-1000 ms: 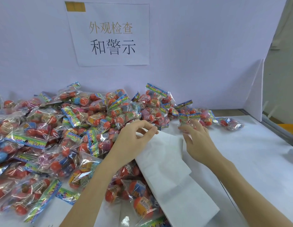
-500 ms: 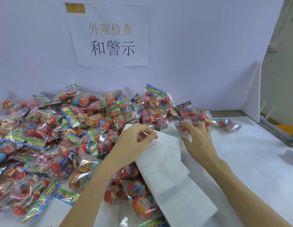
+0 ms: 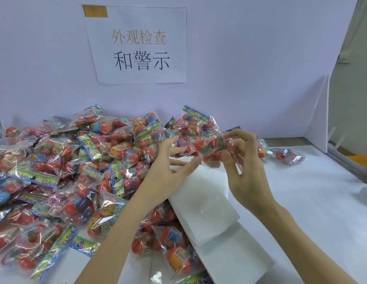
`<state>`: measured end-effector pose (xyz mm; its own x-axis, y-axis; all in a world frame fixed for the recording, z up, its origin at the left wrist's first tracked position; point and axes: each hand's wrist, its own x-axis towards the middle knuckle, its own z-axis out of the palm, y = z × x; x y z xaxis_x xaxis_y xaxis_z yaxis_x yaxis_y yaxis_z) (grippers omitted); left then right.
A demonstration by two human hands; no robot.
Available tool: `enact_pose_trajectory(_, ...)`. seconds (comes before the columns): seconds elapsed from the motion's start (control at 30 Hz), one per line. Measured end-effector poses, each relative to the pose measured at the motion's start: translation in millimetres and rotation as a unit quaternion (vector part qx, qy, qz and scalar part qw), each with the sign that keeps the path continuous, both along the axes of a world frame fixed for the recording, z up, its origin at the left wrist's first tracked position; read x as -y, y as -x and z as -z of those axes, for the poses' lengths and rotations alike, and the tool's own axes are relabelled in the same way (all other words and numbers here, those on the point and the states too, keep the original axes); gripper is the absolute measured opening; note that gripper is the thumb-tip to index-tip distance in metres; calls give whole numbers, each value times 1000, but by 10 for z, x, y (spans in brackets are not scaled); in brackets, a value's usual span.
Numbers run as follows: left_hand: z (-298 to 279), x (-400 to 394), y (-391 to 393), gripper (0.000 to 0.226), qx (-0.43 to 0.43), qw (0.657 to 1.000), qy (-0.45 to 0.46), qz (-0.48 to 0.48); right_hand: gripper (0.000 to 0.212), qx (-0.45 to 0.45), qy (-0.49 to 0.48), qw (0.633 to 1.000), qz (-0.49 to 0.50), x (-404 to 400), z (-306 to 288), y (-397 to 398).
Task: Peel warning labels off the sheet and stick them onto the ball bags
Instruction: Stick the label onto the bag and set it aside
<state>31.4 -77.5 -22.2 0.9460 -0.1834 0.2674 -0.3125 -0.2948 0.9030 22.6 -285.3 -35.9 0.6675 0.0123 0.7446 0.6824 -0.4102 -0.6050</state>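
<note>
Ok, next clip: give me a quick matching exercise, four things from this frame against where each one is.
Things:
1. right hand
2. label sheets
3. paper sign
4. lone ball bag

Places:
A. on the back wall
B. by itself at the table's far right
C. holding up a ball bag
D. flat on the table beneath the hands

Pairs: 1-C, 2-D, 3-A, 4-B

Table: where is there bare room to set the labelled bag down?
Free: the white table right of the label sheets, out to the lone bag by the white divider. Crowded: the pile of ball bags fills everything to the sheets' left.
</note>
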Motion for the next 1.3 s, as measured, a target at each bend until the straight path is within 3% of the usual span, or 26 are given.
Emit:
enact_pose_trajectory(0.13,-24,-19,-8,37,-13,994,105,31,30,-95,-102,981,-136,-76,31,75)
enact_pose_trajectory(0.2,-31,-19,-4,32,-16,988,150,37,37,-134,-133,968,-167,-77,14,103)
enact_pose_trajectory(0.3,-44,-19,-14,23,-10,984,175,38,29,-171,-139,962,-162,-89,-25,114)
enact_pose_trajectory(0.47,-34,-29,-14,10,-17,989,143,39,34,-200,-166,958,-122,-112,-63,103)
enact_pose_trajectory(0.63,-53,2,31,41,-23,988,153,27,34,-201,-70,973,-87,-76,-36,80)
enact_pose_trajectory(0.73,-49,7,53,49,4,989,149,9,40,-216,-89,966,-108,-93,-42,87)
enact_pose_trajectory(0.93,-60,19,41,28,38,983,182,3,47,-191,-134,967,-103,-85,-91,106)
enact_pose_trajectory(1.1,-12,72,46,21,131,987,91,-19,42,-168,-52,978,-112,-38,-82,136)
enact_pose_trajectory(1.3,-13,38,33,25,141,987,71,-14,33,-227,-89,954,-175,-68,-149,159)
